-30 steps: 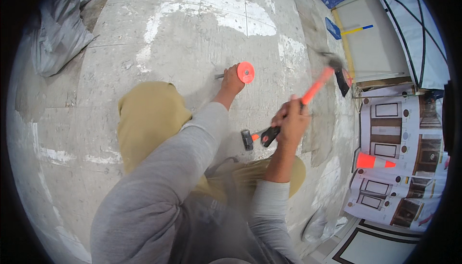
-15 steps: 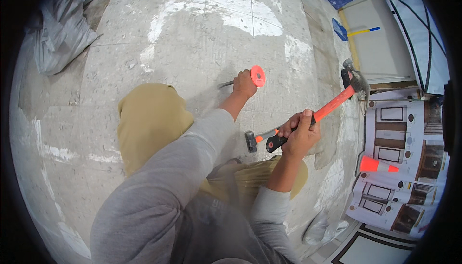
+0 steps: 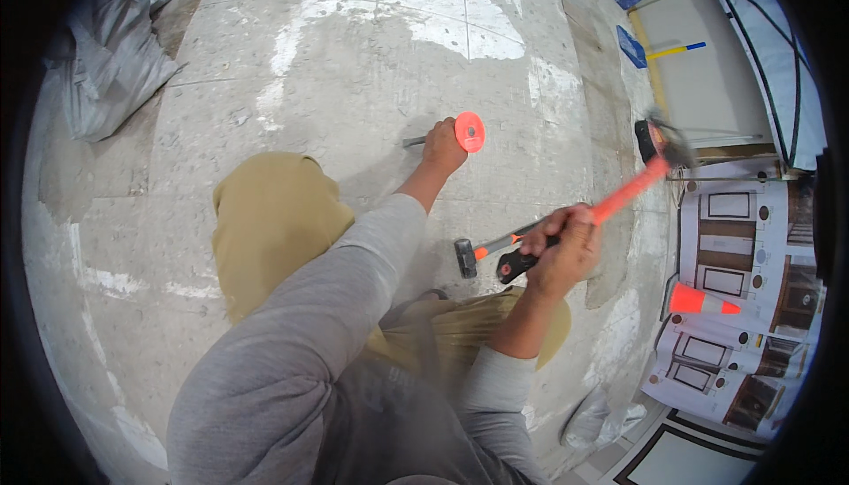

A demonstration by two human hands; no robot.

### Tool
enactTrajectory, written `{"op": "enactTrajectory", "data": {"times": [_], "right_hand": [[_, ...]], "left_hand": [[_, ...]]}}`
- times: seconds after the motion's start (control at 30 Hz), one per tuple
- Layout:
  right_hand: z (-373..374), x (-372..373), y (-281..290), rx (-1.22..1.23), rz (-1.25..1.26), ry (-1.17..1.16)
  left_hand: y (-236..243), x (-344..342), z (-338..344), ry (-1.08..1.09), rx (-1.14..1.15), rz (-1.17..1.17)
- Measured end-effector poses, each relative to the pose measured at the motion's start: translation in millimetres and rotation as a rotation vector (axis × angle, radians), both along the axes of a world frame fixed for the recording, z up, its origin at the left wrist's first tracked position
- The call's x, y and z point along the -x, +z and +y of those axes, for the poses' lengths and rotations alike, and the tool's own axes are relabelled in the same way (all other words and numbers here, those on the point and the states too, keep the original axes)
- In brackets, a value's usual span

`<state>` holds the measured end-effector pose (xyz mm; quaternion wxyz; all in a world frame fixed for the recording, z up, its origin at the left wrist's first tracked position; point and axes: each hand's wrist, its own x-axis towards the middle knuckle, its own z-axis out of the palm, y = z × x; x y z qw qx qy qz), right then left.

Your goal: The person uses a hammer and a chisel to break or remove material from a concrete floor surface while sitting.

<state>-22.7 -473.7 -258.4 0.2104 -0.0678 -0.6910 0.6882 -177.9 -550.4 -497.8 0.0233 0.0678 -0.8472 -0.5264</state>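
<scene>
"Chisel [image 3: 414, 142] with the round orange guard [image 3: 470, 132]: where is it in the head view?"

"Over the bare floor [image 3: 354, 87], its shaft pointing left. The left hand [image 3: 445, 146] has its fingers wrapped round it."

"And the right hand [image 3: 569, 248]?"

"Fingers closed on an orange-handled hammer [image 3: 623, 197], its head blurred. A small sledgehammer [image 3: 466, 259] lies nearby."

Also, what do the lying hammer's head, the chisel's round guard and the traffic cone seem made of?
Lying hammer's head: probably steel, dark with greyer edges.
Round guard: likely plastic or rubber, smooth, bright orange.
Traffic cone: probably moulded plastic, smooth bright orange with a pale band.
</scene>
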Motion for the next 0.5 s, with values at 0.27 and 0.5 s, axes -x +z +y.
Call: {"op": "enactTrajectory", "data": {"times": [0.27, 0.5], "right_hand": [[0.6, 17.0, -88.6, -0.089, -0.341, -0.001], [4.3, 13.2, -47.0, -0.042, -0.581, 0.138]], "left_hand": [[15.4, -3.1, -5.1, -0.015, 0.053, -0.020], [-9.0, -19.3, -20.5, -0.099, 0.368, 0.039]]}}
